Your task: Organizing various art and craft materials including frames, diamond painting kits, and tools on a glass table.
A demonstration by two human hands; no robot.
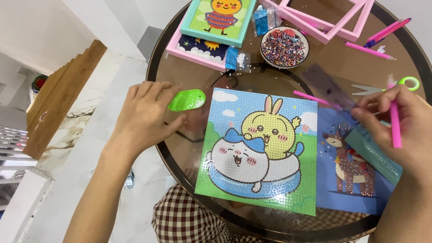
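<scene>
We look down on a round worktop (180,49) of dark, smoky glass that we can see through at its near edge. Beneath it the floor (67,180) is pale stone with faint grey-brown veining, lit evenly by soft daylight. To the far left, a wooden stair edge (58,94) runs diagonally, warm brown against a plain white wall (40,31). White steps (11,139) show at the left border.

My left hand (146,114) sits by a lime-green tray (186,100) at 9 o'clock; right hand (398,121) has a hot-pink pen (395,126) at 3. Center canvas (258,150): blue sky, green grass, yellow bunny, white cat w/ blue bow. Bowl (284,46) at 12: multicolour beads. Checked brown-white cloth (180,220) at 6.
</scene>
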